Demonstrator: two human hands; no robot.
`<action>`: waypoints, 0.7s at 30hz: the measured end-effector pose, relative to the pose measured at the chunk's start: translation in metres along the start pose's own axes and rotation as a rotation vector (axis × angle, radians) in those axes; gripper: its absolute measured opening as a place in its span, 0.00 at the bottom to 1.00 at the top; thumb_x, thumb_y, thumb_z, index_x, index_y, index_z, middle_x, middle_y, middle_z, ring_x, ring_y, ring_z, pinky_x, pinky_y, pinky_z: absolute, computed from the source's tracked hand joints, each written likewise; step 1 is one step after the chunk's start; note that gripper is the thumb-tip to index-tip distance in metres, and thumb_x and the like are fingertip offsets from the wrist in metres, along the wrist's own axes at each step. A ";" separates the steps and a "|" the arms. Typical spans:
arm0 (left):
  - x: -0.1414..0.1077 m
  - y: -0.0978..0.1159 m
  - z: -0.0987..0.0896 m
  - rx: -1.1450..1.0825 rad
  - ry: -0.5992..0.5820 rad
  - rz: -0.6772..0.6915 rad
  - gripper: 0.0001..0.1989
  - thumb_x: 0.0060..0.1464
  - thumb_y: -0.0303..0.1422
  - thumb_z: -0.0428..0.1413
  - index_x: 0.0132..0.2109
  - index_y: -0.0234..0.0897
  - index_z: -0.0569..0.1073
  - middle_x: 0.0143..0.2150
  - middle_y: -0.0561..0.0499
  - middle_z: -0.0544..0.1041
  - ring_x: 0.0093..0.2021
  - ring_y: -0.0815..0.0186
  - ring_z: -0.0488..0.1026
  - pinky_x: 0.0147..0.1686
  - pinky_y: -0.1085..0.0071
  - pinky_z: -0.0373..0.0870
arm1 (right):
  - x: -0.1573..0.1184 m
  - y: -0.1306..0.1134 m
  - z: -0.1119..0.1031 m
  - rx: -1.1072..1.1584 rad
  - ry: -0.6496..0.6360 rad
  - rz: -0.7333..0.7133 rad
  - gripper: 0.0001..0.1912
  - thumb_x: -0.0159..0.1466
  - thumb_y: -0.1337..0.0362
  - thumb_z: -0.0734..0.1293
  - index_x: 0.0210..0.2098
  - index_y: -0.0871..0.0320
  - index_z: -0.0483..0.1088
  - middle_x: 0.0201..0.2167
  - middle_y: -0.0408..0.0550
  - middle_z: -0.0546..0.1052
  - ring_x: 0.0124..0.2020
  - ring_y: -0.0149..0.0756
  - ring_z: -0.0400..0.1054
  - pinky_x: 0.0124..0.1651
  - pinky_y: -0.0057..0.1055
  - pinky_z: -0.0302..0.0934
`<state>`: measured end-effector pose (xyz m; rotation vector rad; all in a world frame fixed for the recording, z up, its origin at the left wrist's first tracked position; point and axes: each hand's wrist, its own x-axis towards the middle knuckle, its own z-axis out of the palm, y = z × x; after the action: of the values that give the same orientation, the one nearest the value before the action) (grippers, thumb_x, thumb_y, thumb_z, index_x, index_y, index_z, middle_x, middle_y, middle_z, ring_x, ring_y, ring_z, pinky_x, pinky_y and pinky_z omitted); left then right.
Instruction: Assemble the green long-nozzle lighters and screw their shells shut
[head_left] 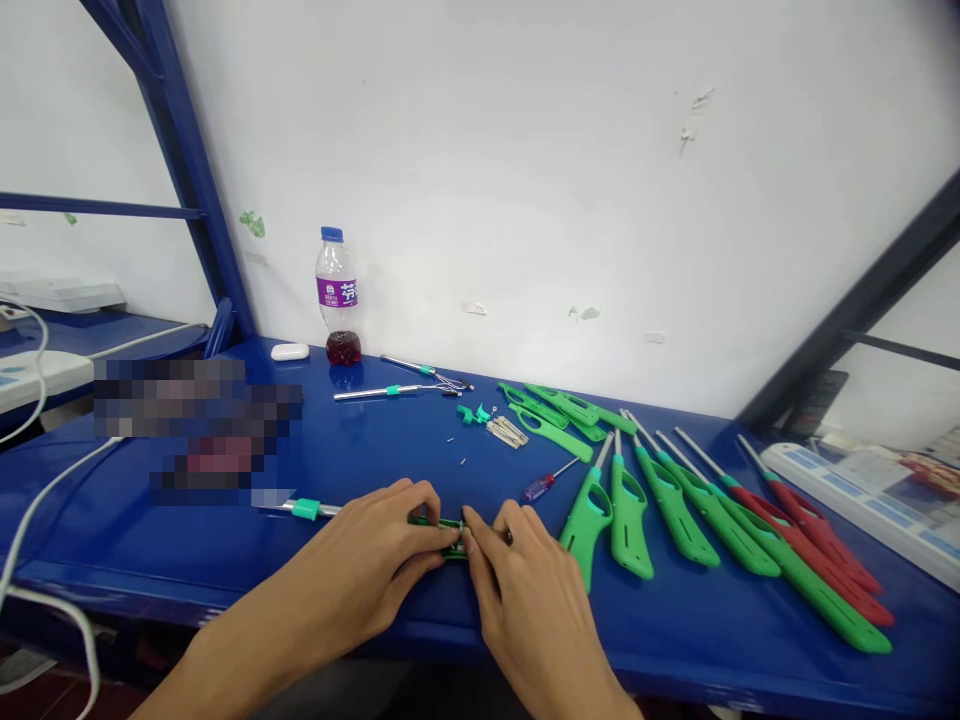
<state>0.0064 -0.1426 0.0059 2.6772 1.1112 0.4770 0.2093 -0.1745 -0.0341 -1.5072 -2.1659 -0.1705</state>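
Near the table's front edge, my left hand (390,545) and my right hand (525,570) meet over an opened green lighter body (452,552). Both have their fingers closed on it, and they cover most of it. Its metal tube with a teal collar (306,509) sticks out to the left, beyond my left hand. Small parts between the fingertips are too small to make out. Behind my right hand lies a purple screwdriver (538,488).
Several green lighters (630,520) and red lighters (840,545) lie at the right. Green shells (551,430), small teal pieces (474,414) and metal tubes (375,393) lie farther back. A bottle (337,300) and a white case (289,352) stand by the wall.
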 end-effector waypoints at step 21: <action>-0.005 -0.033 -0.016 0.148 0.417 -0.183 0.23 0.66 0.32 0.51 0.65 0.52 0.68 0.66 0.41 0.61 0.38 0.63 0.80 0.26 0.71 0.78 | 0.111 0.118 -0.041 -0.145 -0.007 0.380 0.12 0.73 0.61 0.63 0.45 0.57 0.77 0.46 0.54 0.73 0.38 0.42 0.75 0.39 0.33 0.60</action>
<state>-0.0247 -0.1219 0.0095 2.6297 1.5399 0.9852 0.2995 -0.0503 0.0323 -1.9707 -1.8608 -0.1948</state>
